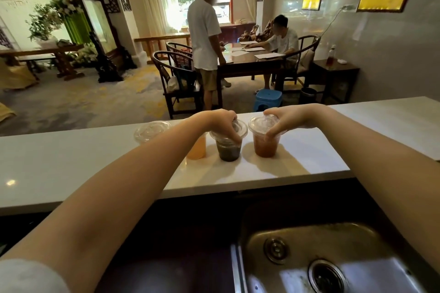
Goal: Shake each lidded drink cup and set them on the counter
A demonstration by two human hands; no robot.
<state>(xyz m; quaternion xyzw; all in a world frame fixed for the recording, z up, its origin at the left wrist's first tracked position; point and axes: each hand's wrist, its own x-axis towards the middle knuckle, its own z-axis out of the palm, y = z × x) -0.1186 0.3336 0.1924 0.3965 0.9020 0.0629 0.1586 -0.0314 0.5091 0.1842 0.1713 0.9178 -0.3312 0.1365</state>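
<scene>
Past the dull steel sink [333,257], on the white stone counter [71,157], our left hand [221,123] clasped the clear plastic cup of dark drink [229,150] by its lid, and our right hand [288,119] the clear plastic cup of reddish drink [265,147]. We judged the thin walls would flex, so lid and rim were best held together.

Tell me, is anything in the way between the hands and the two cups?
No, nothing visible. The left hand grips the dark cup by its lid, and the right hand grips the reddish cup by its lid, on the white counter.
</scene>
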